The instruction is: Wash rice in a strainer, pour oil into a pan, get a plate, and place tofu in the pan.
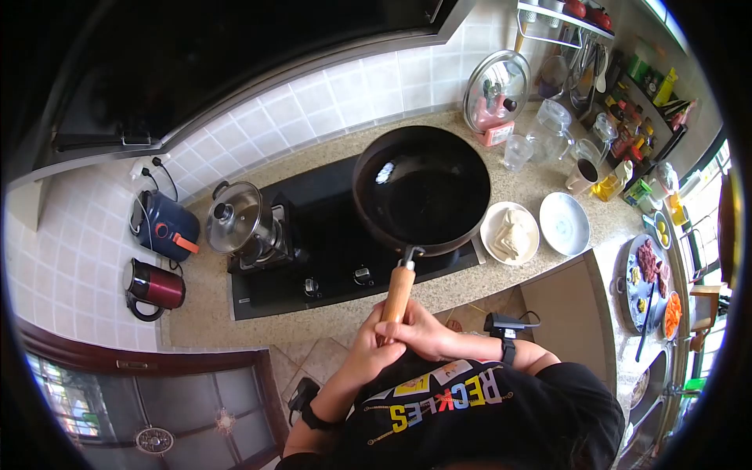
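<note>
Left hand and right hand are both curled tight around the pale wooden handle of the round black wok. The wok sits at centre frame on the black cooktop. Both forearms angle in from the lower edge.

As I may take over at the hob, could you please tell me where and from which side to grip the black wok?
Grip the wooden handle: it juts from the rim of the wok over the counter front, so come from the front. The left hand and right hand are both wrapped round its near end. The round bowl shows no other handle.
</note>
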A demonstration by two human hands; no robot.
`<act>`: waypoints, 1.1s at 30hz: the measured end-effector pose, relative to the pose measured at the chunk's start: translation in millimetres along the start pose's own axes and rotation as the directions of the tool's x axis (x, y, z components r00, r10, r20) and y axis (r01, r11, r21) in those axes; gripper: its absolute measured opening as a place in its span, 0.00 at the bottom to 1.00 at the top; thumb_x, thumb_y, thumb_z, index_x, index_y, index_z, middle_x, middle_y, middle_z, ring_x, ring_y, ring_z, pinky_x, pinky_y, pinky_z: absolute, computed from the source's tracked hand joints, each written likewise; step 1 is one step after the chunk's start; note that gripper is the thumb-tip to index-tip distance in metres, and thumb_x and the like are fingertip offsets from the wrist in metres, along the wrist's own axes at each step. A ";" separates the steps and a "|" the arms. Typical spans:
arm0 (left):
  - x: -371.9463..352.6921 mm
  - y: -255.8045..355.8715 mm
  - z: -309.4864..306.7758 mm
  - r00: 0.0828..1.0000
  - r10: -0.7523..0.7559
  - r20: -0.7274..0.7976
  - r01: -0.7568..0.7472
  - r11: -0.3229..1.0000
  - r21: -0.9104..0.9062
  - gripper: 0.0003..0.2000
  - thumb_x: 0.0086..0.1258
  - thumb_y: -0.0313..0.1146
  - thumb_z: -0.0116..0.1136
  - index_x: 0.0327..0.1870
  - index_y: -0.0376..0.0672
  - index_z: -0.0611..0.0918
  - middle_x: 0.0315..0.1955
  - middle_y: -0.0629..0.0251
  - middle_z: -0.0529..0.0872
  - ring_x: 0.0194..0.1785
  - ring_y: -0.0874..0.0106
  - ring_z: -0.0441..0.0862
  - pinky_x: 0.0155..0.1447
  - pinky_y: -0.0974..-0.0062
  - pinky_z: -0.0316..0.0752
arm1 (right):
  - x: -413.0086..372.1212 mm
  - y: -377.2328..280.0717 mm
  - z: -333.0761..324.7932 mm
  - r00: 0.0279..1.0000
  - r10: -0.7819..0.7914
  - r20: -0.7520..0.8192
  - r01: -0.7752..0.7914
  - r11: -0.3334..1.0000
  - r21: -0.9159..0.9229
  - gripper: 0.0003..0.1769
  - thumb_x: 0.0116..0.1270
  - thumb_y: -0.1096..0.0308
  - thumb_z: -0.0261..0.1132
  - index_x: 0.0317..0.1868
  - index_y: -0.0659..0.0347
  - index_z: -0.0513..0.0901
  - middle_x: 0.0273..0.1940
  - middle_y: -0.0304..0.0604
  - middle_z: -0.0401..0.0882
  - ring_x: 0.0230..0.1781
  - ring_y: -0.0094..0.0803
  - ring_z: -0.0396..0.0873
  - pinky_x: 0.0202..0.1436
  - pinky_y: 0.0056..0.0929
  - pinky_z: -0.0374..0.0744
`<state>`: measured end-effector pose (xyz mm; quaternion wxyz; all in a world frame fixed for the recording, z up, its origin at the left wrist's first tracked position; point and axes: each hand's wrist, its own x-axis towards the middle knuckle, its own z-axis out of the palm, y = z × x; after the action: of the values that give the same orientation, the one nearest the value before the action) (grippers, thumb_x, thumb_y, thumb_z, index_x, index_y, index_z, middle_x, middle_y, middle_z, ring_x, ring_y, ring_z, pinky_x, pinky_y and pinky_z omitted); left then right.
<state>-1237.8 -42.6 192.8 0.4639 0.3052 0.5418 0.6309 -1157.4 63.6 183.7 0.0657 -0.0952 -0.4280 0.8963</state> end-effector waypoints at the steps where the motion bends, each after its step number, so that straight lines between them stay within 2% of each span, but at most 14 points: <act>1: -3.1 0.5 -3.3 1.000 0.004 -0.002 -0.004 1.000 0.005 0.29 0.49 0.22 0.50 0.58 0.38 0.62 0.23 0.74 0.68 0.17 0.87 0.64 0.19 0.88 0.58 | 3.7 5.3 0.9 0.999 0.020 0.037 -0.021 1.000 0.019 0.21 0.59 0.67 0.66 0.47 0.68 0.68 0.35 0.41 0.75 0.34 0.21 0.75 0.38 0.18 0.75; 3: -7.9 1.8 -10.3 0.998 -0.035 -0.047 0.033 0.998 -0.053 0.28 0.51 0.23 0.52 0.58 0.37 0.63 0.44 0.68 0.69 0.48 0.80 0.70 0.50 0.83 0.67 | 15.7 5.9 4.2 1.000 0.018 0.023 -0.017 0.999 -0.044 0.23 0.58 0.65 0.66 0.47 0.68 0.68 0.35 0.40 0.75 0.35 0.22 0.75 0.40 0.20 0.75; 5: 9.4 1.1 -20.4 0.995 -0.062 -0.074 0.053 0.991 -0.121 0.27 0.50 0.23 0.53 0.56 0.38 0.64 0.31 0.71 0.71 0.25 0.85 0.70 0.26 0.87 0.65 | 35.2 -1.8 -0.3 1.000 -0.002 0.030 0.004 0.997 -0.078 0.26 0.56 0.63 0.67 0.49 0.69 0.67 0.36 0.40 0.74 0.36 0.24 0.75 0.41 0.22 0.75; 6: 22.9 0.3 -23.9 0.995 -0.062 -0.078 0.050 0.987 -0.154 0.27 0.50 0.22 0.52 0.55 0.38 0.63 0.27 0.72 0.70 0.20 0.86 0.67 0.22 0.87 0.62 | 48.0 -0.4 -4.4 0.996 -0.074 -0.042 0.069 0.991 -0.115 0.18 0.57 0.63 0.65 0.40 0.67 0.70 0.32 0.40 0.76 0.32 0.23 0.75 0.37 0.22 0.75; 7: 36.3 0.1 -24.7 0.995 -0.061 -0.084 0.045 0.981 -0.189 0.27 0.50 0.22 0.52 0.55 0.38 0.63 0.24 0.72 0.70 0.15 0.86 0.64 0.17 0.87 0.58 | 58.2 -5.6 -9.9 0.996 -0.093 -0.017 0.092 0.994 -0.059 0.19 0.57 0.63 0.65 0.40 0.67 0.70 0.31 0.41 0.76 0.31 0.24 0.75 0.34 0.23 0.76; 11: 75.5 10.2 -13.4 0.995 0.005 -0.100 -0.026 0.977 -0.213 0.21 0.50 0.22 0.48 0.49 0.40 0.66 0.21 0.72 0.68 0.12 0.85 0.61 0.15 0.88 0.57 | 77.9 -28.3 -28.5 0.994 -0.071 -0.081 0.071 0.997 -0.005 0.17 0.57 0.65 0.65 0.40 0.67 0.70 0.30 0.42 0.74 0.26 0.25 0.75 0.27 0.22 0.77; 17: 61.7 5.8 7.9 0.998 -0.037 0.054 0.046 0.984 -0.175 0.26 0.50 0.24 0.51 0.55 0.38 0.63 0.21 0.72 0.69 0.13 0.86 0.62 0.16 0.89 0.56 | 34.5 -25.5 -30.3 0.978 -0.106 -0.177 0.101 0.994 -0.039 0.16 0.56 0.67 0.64 0.40 0.66 0.71 0.31 0.40 0.75 0.32 0.24 0.76 0.37 0.23 0.76; 19: 39.8 2.7 4.9 0.995 -0.040 0.090 0.049 0.994 -0.097 0.28 0.51 0.23 0.51 0.57 0.36 0.64 0.34 0.72 0.71 0.32 0.86 0.69 0.33 0.87 0.64 | 14.5 -15.6 -17.6 0.975 -0.103 -0.197 0.098 0.995 -0.035 0.18 0.57 0.66 0.65 0.42 0.67 0.70 0.32 0.41 0.75 0.32 0.24 0.76 0.38 0.23 0.76; 21: 15.9 7.9 -0.6 0.989 -0.087 0.118 0.092 0.995 -0.035 0.30 0.51 0.23 0.52 0.60 0.35 0.62 0.38 0.72 0.70 0.37 0.85 0.68 0.39 0.87 0.64 | 1.5 -4.8 -4.3 0.985 -0.052 -0.165 0.046 0.998 -0.039 0.19 0.58 0.65 0.66 0.44 0.67 0.69 0.33 0.41 0.76 0.33 0.24 0.76 0.39 0.22 0.76; 25: -5.1 3.8 -13.4 0.995 -0.082 0.053 0.083 0.996 -0.028 0.32 0.50 0.24 0.54 0.61 0.35 0.61 0.38 0.72 0.71 0.37 0.85 0.68 0.39 0.87 0.64 | 7.7 7.9 4.1 0.999 0.018 0.038 -0.018 1.000 0.002 0.19 0.59 0.66 0.66 0.44 0.66 0.68 0.34 0.40 0.75 0.34 0.24 0.76 0.39 0.21 0.76; 27: 5.0 -0.8 -15.9 0.999 0.049 -0.021 -0.048 0.998 0.047 0.28 0.49 0.23 0.51 0.57 0.38 0.64 0.27 0.74 0.69 0.21 0.88 0.66 0.21 0.90 0.58 | 22.3 5.6 3.6 1.000 0.007 -0.028 -0.008 1.000 -0.007 0.21 0.57 0.64 0.67 0.44 0.66 0.69 0.34 0.40 0.75 0.34 0.23 0.75 0.38 0.22 0.75; 29: 27.4 0.7 -18.4 0.997 0.021 -0.075 -0.028 0.996 -0.089 0.24 0.50 0.24 0.51 0.52 0.40 0.64 0.20 0.74 0.68 0.12 0.86 0.61 0.16 0.88 0.56 | 43.6 0.0 -8.2 0.997 -0.062 -0.039 0.059 0.996 -0.068 0.21 0.56 0.63 0.67 0.43 0.66 0.69 0.33 0.40 0.74 0.33 0.23 0.74 0.38 0.23 0.75; 31: 53.7 10.1 -21.3 0.995 -0.050 -0.081 0.038 0.989 -0.142 0.23 0.50 0.24 0.50 0.52 0.40 0.65 0.18 0.74 0.67 0.12 0.86 0.60 0.16 0.87 0.56 | 69.6 -5.5 -21.7 0.996 -0.088 -0.021 0.088 0.996 0.016 0.19 0.57 0.63 0.65 0.42 0.67 0.69 0.32 0.41 0.74 0.29 0.24 0.75 0.32 0.23 0.76; 33: 77.9 17.3 -22.2 0.998 -0.029 -0.056 0.017 0.980 -0.198 0.21 0.50 0.23 0.49 0.50 0.40 0.66 0.18 0.74 0.68 0.12 0.86 0.61 0.15 0.87 0.55 | 84.2 -23.0 -29.7 0.997 -0.062 -0.056 0.063 0.998 0.019 0.18 0.58 0.63 0.64 0.41 0.67 0.69 0.30 0.42 0.74 0.25 0.25 0.75 0.24 0.23 0.78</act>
<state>-1291.8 20.2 195.3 0.4829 0.2328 0.4936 0.6848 -1231.7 117.1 173.7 0.1065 -0.1058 -0.4196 0.8952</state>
